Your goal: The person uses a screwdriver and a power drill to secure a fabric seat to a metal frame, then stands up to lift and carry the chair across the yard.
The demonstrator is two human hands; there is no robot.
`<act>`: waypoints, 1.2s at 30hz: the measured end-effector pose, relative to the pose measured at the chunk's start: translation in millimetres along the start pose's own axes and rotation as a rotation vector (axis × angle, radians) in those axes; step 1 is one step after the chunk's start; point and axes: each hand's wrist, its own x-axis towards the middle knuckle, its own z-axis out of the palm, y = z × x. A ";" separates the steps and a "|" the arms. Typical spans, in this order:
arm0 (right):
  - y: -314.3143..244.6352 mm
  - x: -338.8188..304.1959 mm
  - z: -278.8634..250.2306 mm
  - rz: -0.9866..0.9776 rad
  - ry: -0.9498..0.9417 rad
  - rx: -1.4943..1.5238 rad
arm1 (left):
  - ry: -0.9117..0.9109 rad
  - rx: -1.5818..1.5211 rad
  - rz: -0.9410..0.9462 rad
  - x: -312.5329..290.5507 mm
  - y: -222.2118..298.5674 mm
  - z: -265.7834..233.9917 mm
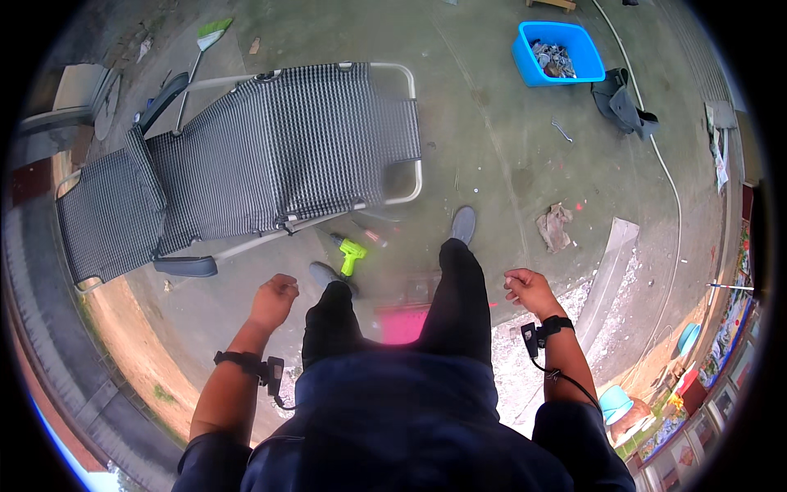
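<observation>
My left hand hangs in the air beside my left knee, its fingers curled in and nothing showing in them. Out past my right knee, my right hand is closed with thumb and fingertips together; whatever may be between them is too small to make out. Neither hand touches anything else in sight. A lime-green cordless drill lies on the ground by my left shoe, closest to my left hand. A folding lounge chair with black-and-white woven fabric and a pale metal frame lies stretched out ahead on the left.
A blue plastic tub holds metal bits, with dark cloth beside it. A wrench-like tool, a crumpled rag and a flat strip lie right. A pale hose runs along the right; a green-headed broom lies far left.
</observation>
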 end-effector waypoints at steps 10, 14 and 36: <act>66.6 -50.4 -203.3 0.097 0.207 0.196 | -0.084 -0.207 -0.058 -17.3 189.3 25.4; 30.7 -56.0 -249.5 0.085 0.247 0.188 | -0.093 -0.228 -0.089 4.4 230.0 31.6; -520.3 194.9 -305.3 -0.193 -0.064 -0.434 | -0.058 -0.802 -0.298 208.6 385.7 -5.7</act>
